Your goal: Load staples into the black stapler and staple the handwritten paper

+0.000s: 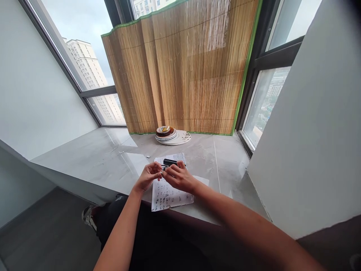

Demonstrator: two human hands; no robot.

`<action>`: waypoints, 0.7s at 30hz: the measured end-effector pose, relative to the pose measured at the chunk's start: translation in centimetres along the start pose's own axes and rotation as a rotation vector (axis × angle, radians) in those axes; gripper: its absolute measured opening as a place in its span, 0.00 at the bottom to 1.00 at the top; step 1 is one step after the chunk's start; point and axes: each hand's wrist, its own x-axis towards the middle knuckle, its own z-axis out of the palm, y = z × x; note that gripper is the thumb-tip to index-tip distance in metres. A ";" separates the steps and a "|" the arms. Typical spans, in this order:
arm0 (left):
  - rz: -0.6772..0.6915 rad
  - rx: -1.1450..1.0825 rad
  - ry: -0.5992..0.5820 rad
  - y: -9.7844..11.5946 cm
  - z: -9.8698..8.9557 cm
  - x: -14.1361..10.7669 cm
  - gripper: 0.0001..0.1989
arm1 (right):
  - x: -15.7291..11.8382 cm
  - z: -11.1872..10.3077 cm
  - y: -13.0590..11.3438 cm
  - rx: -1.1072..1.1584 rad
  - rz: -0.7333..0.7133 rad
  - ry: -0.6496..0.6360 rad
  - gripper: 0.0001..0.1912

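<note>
My left hand (148, 175) and my right hand (179, 176) meet over handwritten sheets of paper (165, 197). The fingertips of both are pinched together around a small silvery and dark piece (163, 168), mostly hidden by the fingers; its kind I cannot make out. Just beyond my right fingers is a black, tube-shaped thing (170, 162) with a glossy side. Whether the right hand touches it or it lies on the paper, I cannot tell. Several lines of dark writing cover the sheets, which overlap on the sill near its front edge.
A stack of plates and small dishes (166, 137) stands at the back of the grey tiled sill (231, 158). Behind it hangs a bamboo blind (186, 75) with green edging. Small white scraps (148, 156) lie left of the paper. White walls and windows flank the sill.
</note>
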 end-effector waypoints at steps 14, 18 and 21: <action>0.090 1.300 0.363 -2.4 -10.6 5.7 0.18 | -7.0 1.6 11.7 0.131 1.335 -0.281 0.07; 0.026 1.379 0.241 -4.6 -13.1 5.0 0.24 | -6.9 1.6 11.4 0.156 1.328 -0.332 0.10; -0.041 1.397 0.202 -5.1 -13.0 4.5 0.24 | -6.7 1.3 11.3 0.139 1.317 -0.350 0.11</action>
